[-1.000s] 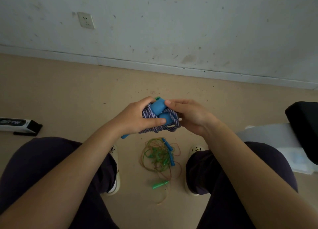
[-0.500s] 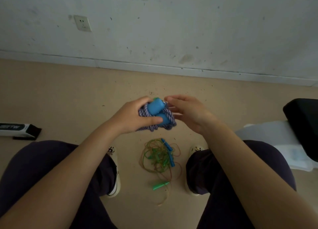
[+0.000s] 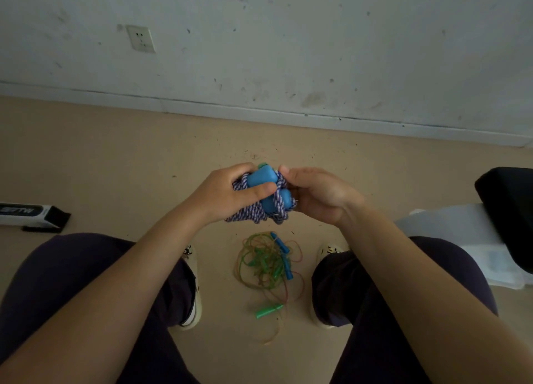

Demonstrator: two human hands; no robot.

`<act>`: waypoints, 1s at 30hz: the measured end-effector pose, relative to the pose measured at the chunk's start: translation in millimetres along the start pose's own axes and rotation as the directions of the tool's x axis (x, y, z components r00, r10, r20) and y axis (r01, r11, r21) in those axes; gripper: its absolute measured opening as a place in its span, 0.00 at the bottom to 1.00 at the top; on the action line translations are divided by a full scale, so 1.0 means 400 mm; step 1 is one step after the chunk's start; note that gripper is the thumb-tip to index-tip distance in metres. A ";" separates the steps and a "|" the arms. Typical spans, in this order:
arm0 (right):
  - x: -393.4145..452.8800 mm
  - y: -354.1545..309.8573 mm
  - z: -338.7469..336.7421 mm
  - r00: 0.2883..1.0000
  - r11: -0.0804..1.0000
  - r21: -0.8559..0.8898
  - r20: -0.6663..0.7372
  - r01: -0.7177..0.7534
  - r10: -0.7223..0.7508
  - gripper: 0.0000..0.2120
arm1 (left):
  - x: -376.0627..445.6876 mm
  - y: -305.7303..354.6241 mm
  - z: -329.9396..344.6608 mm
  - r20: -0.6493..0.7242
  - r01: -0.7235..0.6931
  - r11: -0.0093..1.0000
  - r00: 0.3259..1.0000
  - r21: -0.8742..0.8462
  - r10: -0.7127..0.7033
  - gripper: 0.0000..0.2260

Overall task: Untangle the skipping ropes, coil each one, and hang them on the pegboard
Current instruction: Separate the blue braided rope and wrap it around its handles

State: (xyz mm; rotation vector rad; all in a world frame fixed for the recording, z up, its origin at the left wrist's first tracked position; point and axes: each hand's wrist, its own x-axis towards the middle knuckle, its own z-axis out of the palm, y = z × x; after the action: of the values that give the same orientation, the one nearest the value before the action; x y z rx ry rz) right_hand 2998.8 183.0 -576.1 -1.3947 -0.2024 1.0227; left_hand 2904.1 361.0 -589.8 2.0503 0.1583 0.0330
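A purple-and-white braided skipping rope (image 3: 253,215) with two blue handles (image 3: 261,176) is bundled up in front of me, above the floor. My left hand (image 3: 227,194) grips the bundle, thumb pressed across the upper handle. My right hand (image 3: 317,194) holds the bundle's right side, fingertips on the rope strands beside the handles. On the floor between my feet lies a tangle of thin green and orange ropes (image 3: 266,265) with a blue handle (image 3: 281,246) and a green handle (image 3: 269,311). No pegboard is in view.
I sit with dark-trousered knees on either side and white shoes (image 3: 192,291) on the tan floor. A black-and-white box (image 3: 30,214) lies at the left. A black object (image 3: 507,207) over a white container (image 3: 473,239) stands at the right. A wall with a socket (image 3: 140,39) is ahead.
My right hand has closed back onto the right side of the bundle after opening slightly. The rope now crosses over the lower blue handle. The floor tangle has not moved.
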 end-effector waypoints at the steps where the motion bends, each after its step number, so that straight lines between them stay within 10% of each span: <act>1: 0.004 0.003 0.002 1.000 1.000 -0.002 -0.011 0.027 -0.027 0.23 | -0.001 0.002 -0.001 -0.002 0.011 1.000 1.000 -0.011 -0.011 0.22; 9: 0.025 -0.012 -0.028 0.830 0.930 -0.160 -0.419 0.332 -0.368 0.08 | 0.004 0.022 -0.005 0.020 0.037 0.999 0.999 0.002 -0.037 0.11; 20: 0.026 0.007 0.008 0.965 0.978 -0.054 -0.164 0.199 -0.206 0.05 | -0.001 0.028 -0.014 0.077 0.246 0.920 0.969 -0.306 -0.234 0.24; 30: 0.014 0.006 -0.009 0.944 0.972 -0.061 -0.231 0.227 -0.235 0.15 | 0.018 -0.029 0.011 -0.049 0.184 0.982 0.982 0.046 -0.182 0.10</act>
State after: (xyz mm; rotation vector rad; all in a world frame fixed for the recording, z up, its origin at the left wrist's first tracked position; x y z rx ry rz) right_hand 3003.5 183.9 -581.4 -1.4723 -0.2018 0.6553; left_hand 2910.3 363.1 -602.4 2.0778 0.3788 -0.0398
